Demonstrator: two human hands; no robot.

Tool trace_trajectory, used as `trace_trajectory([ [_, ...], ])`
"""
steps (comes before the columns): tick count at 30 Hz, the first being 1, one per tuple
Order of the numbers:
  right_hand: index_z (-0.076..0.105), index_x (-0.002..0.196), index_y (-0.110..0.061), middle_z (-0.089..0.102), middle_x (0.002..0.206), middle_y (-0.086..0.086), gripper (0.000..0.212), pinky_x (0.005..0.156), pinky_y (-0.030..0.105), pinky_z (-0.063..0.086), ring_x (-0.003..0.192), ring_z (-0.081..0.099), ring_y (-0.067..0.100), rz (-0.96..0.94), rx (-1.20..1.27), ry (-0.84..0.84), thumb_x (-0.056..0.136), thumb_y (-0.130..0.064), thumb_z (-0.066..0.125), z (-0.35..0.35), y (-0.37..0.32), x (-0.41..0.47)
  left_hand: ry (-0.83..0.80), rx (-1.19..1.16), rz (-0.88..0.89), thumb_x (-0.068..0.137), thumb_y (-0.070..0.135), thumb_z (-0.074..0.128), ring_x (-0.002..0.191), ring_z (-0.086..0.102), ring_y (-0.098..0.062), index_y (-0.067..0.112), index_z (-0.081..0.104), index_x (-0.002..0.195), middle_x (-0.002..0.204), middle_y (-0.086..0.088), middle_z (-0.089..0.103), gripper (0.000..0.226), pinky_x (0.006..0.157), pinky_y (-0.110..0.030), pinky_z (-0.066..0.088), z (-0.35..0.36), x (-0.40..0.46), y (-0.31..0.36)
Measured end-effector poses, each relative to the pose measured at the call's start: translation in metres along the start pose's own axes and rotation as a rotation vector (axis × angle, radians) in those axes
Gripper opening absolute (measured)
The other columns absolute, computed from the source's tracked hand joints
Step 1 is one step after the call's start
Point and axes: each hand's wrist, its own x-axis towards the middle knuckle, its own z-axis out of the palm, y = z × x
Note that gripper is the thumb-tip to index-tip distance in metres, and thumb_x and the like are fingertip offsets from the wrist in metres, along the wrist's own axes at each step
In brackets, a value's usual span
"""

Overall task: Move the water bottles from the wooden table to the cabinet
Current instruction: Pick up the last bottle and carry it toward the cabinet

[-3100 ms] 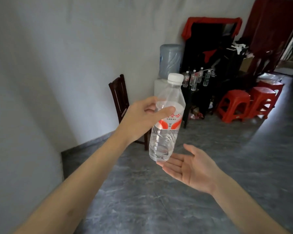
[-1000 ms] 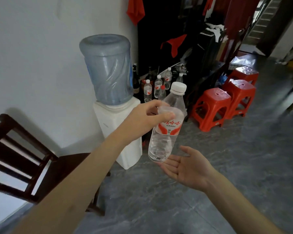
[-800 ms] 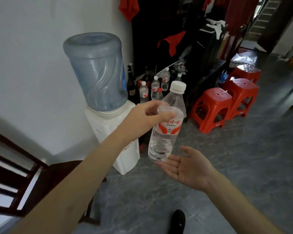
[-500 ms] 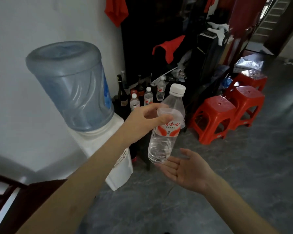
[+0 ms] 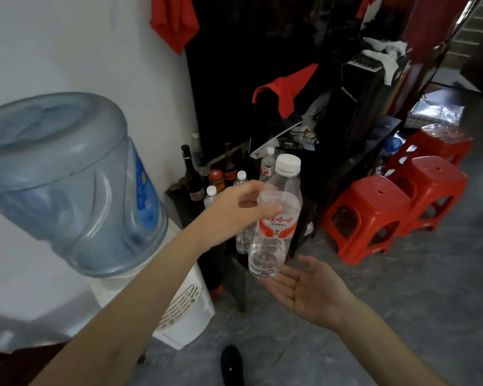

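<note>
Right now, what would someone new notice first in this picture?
Probably the clear water bottle at the centre, gripped upright by the left hand, with the right hand open, palm up, just below it. Next, the big blue jug on the white dispenser at left, and the red stools at right.

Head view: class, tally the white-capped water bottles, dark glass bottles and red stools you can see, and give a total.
White-capped water bottles: 4
Dark glass bottles: 2
Red stools: 3
Total: 9
</note>
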Motion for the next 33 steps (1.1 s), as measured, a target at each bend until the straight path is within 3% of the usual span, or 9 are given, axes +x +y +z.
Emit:
trace_trajectory([
  [2,0.065,0.105,0.005,0.074,0.101,0.023,0.052,0.072,0.035,0.059,0.08,0.075,0.031,-0.004,0.007,0.014,0.102,-0.038,0.035,0.006,-0.02,0.024,-0.021,0.006,0.006,0.092,0.029,0.071,0.106,0.069,0.0,0.024,0.065,0.124,0.117,0.007,0.073,0.033,0.086,-0.015,0.054,-0.012,0.032,-0.011],
  [6,0.059,0.124,0.005,0.068,0.12,0.024,0.055,0.069,0.034,0.061,0.099,0.069,0.033,-0.011,0.056,0.061,0.102,-0.039,0.034,0.018,-0.06,0.072,-0.096,0.018,0.029,0.09,0.029,0.075,0.109,0.069,-0.006,0.025,0.065,0.124,0.117,0.007,0.074,0.035,0.096,-0.027,0.056,-0.035,0.091,-0.024],
  [10,0.058,0.126,0.005,0.069,0.118,0.024,0.055,0.07,0.036,0.058,0.1,0.07,0.033,-0.04,0.06,0.093,0.101,-0.038,0.033,0.023,-0.094,0.11,-0.19,0.076,0.038,0.085,0.038,0.078,0.114,0.068,-0.011,0.029,0.065,0.123,0.12,0.006,0.073,0.041,0.105,-0.043,0.052,-0.054,0.146,-0.035],
  [14,0.06,0.119,0.005,0.073,0.105,0.024,0.054,0.075,0.039,0.051,0.101,0.066,0.034,-0.063,0.095,0.154,0.103,-0.039,0.033,0.023,-0.124,0.139,-0.243,0.089,0.011,0.088,0.028,0.078,0.112,0.066,-0.001,0.028,0.067,0.122,0.117,0.012,0.073,0.037,0.099,-0.028,0.052,-0.064,0.19,-0.043],
  [17,0.059,0.12,0.006,0.066,0.12,0.026,0.056,0.077,0.039,0.051,0.103,0.065,0.034,-0.054,0.1,0.191,0.103,-0.041,0.032,0.02,-0.141,0.162,-0.26,0.132,0.007,0.085,0.029,0.081,0.108,0.065,0.006,0.037,0.067,0.117,0.109,0.02,0.073,0.036,0.09,-0.019,0.051,-0.069,0.216,-0.059],
  [21,0.059,0.119,0.005,0.064,0.122,0.025,0.06,0.081,0.039,0.05,0.105,0.063,0.034,-0.002,0.097,0.225,0.103,-0.044,0.028,0.006,-0.16,0.201,-0.225,0.172,-0.017,0.081,0.028,0.085,0.105,0.068,0.002,0.038,0.068,0.113,0.106,0.017,0.074,0.038,0.093,-0.025,0.055,-0.069,0.246,-0.087],
  [28,0.055,0.124,0.003,0.064,0.114,0.023,0.056,0.086,0.041,0.047,0.101,0.06,0.035,0.122,0.091,0.264,0.103,-0.042,0.03,-0.023,-0.187,0.286,-0.179,0.206,-0.123,0.075,0.02,0.091,0.093,0.065,0.014,0.023,0.064,0.119,0.101,0.019,0.069,0.051,0.077,-0.008,0.049,-0.053,0.275,-0.14],
  [31,0.052,0.132,0.002,0.059,0.127,0.024,0.057,0.097,0.041,0.042,0.115,0.056,0.036,0.186,0.089,0.294,0.103,-0.042,0.032,-0.036,-0.192,0.322,-0.18,0.268,-0.145,0.076,0.025,0.09,0.097,0.061,0.017,0.023,0.06,0.119,0.104,0.024,0.063,0.053,0.08,-0.007,0.049,-0.045,0.286,-0.165],
  [33,0.052,0.133,0.003,0.058,0.128,0.025,0.057,0.097,0.041,0.043,0.122,0.054,0.037,0.209,0.081,0.315,0.102,-0.042,0.032,-0.041,-0.194,0.342,-0.172,0.289,-0.167,0.075,0.029,0.09,0.102,0.062,0.011,0.02,0.06,0.119,0.107,0.023,0.063,0.054,0.086,-0.014,0.053,-0.037,0.291,-0.181],
])
